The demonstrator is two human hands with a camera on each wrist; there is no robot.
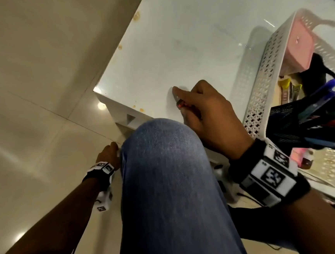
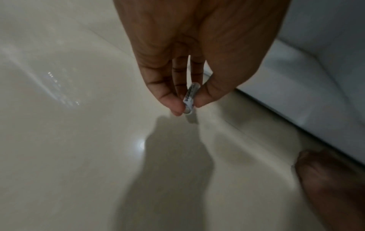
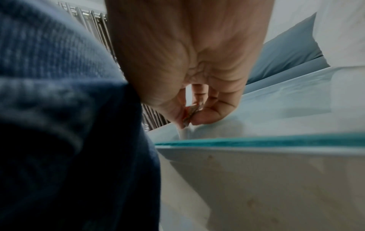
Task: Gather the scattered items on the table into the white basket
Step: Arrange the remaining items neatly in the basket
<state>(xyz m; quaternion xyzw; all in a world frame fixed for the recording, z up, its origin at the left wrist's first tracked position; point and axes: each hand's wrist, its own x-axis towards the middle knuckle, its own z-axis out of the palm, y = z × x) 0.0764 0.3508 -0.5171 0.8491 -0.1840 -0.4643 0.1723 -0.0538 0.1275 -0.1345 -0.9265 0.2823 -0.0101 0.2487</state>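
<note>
Beside the basket [image 1: 260, 80], our right hand [image 1: 206, 113] pinches a red-tipped item [image 1: 180, 105]; left hand [image 2: 189, 62] pinches a battery [image 2: 189, 100] near the floor. Lift both clear, drop inside.

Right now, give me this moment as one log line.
left hand: pinches small white cylinder over floor | right hand: pinches small red item on table | white basket: part-filled
</note>
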